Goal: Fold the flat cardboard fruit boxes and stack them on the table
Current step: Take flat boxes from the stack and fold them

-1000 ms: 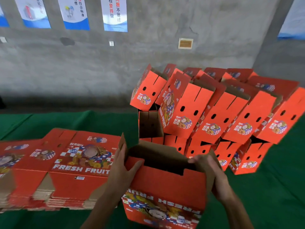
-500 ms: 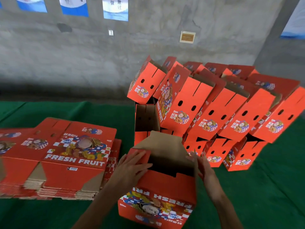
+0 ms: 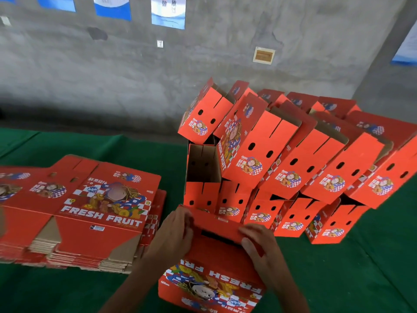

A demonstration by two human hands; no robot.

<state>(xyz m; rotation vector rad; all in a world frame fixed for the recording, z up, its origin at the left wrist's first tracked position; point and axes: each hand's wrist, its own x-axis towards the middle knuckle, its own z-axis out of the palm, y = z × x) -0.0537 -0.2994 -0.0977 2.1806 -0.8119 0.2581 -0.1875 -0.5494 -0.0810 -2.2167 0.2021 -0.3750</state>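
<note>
At six o'clock on our green-clothed table [image 3: 338, 279], our left hand [image 3: 171, 236] and right hand [image 3: 259, 242] press flat-fingered on the flaps of the red printed cardboard fruit box [image 3: 212, 267]; folded boxes [image 3: 293, 159] at one o'clock.

The flat boxes [image 3: 67, 211] run off frame at nine o'clock; the wall posters [image 3: 168, 10] at twelve are cropped, their print unreadable.
</note>
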